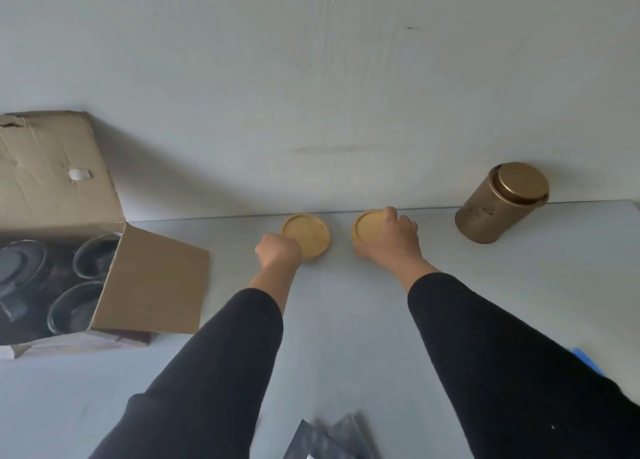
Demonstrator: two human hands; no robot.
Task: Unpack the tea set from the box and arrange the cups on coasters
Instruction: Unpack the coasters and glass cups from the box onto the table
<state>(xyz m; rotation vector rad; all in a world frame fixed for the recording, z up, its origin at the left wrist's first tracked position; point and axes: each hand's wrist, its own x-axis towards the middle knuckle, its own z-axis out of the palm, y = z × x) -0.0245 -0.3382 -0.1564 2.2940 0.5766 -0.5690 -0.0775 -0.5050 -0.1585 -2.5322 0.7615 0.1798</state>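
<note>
Left hand: we are seeing the left hand [278, 249] resting at the near-left edge of the left coaster [306, 235], fingers curled under; its grip on the rim is not plainly showing (we cannot tell).
Right hand: the right hand [391, 240] is gripping the right coaster [369, 228], fingers curling over its right rim.
Coasters: both are lying flat on the grey surface [346, 320] near the wall, side by side, apart from each other.
Box: the cardboard box [152, 282] is sitting open at the left, holding glass cups [74, 306] and a dark teapot [20, 268] (blurred).
Tin: a gold tin [498, 205] is standing well right of the coasters.
</note>
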